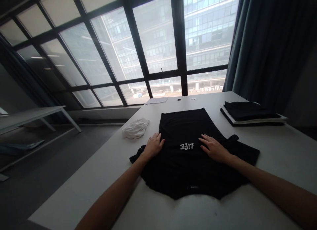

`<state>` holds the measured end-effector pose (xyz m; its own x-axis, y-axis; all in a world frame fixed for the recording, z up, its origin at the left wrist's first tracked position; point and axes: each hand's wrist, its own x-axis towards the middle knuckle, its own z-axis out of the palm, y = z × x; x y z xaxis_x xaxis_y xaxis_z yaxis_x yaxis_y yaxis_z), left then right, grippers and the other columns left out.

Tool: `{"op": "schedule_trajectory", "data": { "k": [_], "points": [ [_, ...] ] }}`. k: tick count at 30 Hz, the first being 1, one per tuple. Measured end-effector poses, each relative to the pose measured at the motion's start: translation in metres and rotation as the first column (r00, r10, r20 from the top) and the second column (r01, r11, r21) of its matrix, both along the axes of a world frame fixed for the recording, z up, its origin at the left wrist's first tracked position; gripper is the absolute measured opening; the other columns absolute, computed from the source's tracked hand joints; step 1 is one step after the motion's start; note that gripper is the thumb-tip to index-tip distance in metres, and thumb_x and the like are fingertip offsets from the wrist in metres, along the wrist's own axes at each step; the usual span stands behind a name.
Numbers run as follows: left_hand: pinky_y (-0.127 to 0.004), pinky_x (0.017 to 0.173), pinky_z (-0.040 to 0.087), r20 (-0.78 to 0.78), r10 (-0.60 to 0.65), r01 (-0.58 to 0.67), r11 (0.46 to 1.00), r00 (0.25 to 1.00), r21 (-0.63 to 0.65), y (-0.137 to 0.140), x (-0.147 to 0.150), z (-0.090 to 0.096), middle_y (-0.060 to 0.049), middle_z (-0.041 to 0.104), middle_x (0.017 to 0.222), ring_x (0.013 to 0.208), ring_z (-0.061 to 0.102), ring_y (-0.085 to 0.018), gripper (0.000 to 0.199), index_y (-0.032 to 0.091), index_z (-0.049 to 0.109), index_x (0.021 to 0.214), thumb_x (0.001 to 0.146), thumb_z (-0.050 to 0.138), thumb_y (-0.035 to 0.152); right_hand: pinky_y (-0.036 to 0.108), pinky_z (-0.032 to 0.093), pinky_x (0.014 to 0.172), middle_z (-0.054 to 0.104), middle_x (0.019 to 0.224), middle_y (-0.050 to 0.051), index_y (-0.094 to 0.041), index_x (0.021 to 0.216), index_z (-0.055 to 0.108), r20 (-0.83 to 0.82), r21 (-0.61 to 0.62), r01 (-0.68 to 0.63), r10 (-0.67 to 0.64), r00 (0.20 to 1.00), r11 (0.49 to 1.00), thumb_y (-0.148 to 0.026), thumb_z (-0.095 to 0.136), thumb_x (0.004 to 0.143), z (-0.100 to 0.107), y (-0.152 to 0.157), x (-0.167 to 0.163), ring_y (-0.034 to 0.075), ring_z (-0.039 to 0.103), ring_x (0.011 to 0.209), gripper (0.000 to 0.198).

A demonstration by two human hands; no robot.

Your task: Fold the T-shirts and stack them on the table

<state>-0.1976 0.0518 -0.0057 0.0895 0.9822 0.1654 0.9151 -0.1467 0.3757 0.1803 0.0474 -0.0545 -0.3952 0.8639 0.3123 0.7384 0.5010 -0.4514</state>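
Observation:
A black T-shirt (183, 170) lies spread on the white table, its collar toward me and its hem toward the window. White lettering on its chest appears upside down from here. My left hand (154, 145) rests on the shirt's left edge, fingers stretched out and nothing held. Flat on the right part of the chest, beside the lettering, is my right hand (213, 148) with its fingers apart. Both sleeves spread outward, partly under my forearms.
A crumpled white cloth (136, 128) sits on the table (81, 190) to the left. Folded black and white garments (250, 112) are stacked at the right. Papers (156, 100) lie near the far edge. Beyond are windows, a dark curtain (262, 51) and another table (32, 116).

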Motion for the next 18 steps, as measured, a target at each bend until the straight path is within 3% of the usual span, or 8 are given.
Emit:
{"op": "schedule_trajectory", "data": {
  "k": [4,10,12,15,18],
  "points": [
    [-0.058,0.124,0.01,0.197,0.092,-0.084,0.995,0.976,-0.047,0.031,0.003,0.005,-0.019,0.045,0.158,0.154,0.025,-0.039,0.053,0.024,0.062,0.132,0.092,0.061,0.058,0.055,0.029,0.124,0.044,0.16,0.013,-0.021,0.144,0.061,0.015,0.008,0.009,-0.009,1.0,1.0,-0.043,0.053,0.098,0.0,-0.001,0.001,0.034,0.036,0.15,0.052],
    [-0.065,0.121,0.006,0.055,0.207,-0.206,0.978,0.977,-0.018,0.037,-0.003,-0.013,-0.026,0.036,0.161,0.155,0.018,-0.044,0.064,0.015,0.053,0.143,0.096,0.052,0.06,0.053,0.029,0.124,0.045,0.159,0.014,-0.019,0.146,0.059,0.069,0.002,0.002,-0.002,0.998,1.0,-0.042,0.052,0.098,0.005,-0.002,0.001,0.032,0.037,0.15,0.053],
    [-0.063,0.122,0.006,0.056,0.181,-0.182,0.983,0.982,0.021,0.035,-0.004,-0.013,-0.026,0.034,0.163,0.156,0.016,-0.043,0.069,0.015,0.05,0.146,0.096,0.05,0.063,0.053,0.029,0.124,0.046,0.159,0.014,-0.019,0.145,0.06,0.073,0.002,0.004,-0.004,0.997,1.0,-0.041,0.053,0.098,0.007,-0.003,0.0,0.033,0.037,0.15,0.052],
    [-0.056,0.126,0.007,0.091,0.026,-0.031,0.998,0.996,0.062,0.036,0.0,-0.006,-0.018,0.031,0.166,0.158,0.015,-0.037,0.067,0.022,0.049,0.149,0.097,0.051,0.063,0.052,0.028,0.124,0.045,0.159,0.015,-0.017,0.146,0.059,0.089,0.001,0.009,-0.009,0.996,1.0,-0.04,0.052,0.099,0.009,-0.004,-0.001,0.033,0.036,0.151,0.053],
    [-0.057,0.125,0.012,-0.001,0.011,-0.011,0.997,1.0,-0.08,0.036,0.006,-0.001,-0.018,0.026,0.168,0.157,0.017,-0.035,0.067,0.02,0.044,0.154,0.1,0.046,0.059,0.051,0.028,0.125,0.044,0.16,0.016,-0.015,0.148,0.057,0.114,-0.008,0.008,-0.007,0.993,1.0,-0.04,0.05,0.1,0.012,-0.006,-0.001,0.032,0.035,0.151,0.055]
  ]
}}
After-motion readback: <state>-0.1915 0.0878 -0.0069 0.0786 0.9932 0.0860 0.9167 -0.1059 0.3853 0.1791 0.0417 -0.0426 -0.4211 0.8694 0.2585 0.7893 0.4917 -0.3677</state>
